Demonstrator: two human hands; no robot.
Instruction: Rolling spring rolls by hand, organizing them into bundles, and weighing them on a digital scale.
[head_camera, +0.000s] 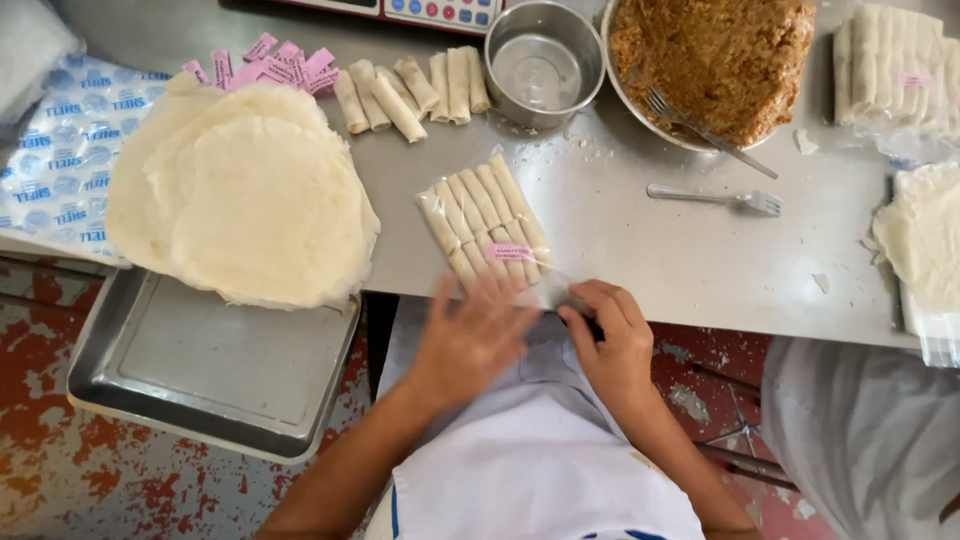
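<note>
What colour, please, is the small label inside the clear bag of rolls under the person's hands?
Pink, on the label inside the bag of rolls; head view.

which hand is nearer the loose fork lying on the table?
Right. The right hand sits at the table edge, below and left of the fork; the left hand is farther left, on the bagged rolls.
</note>
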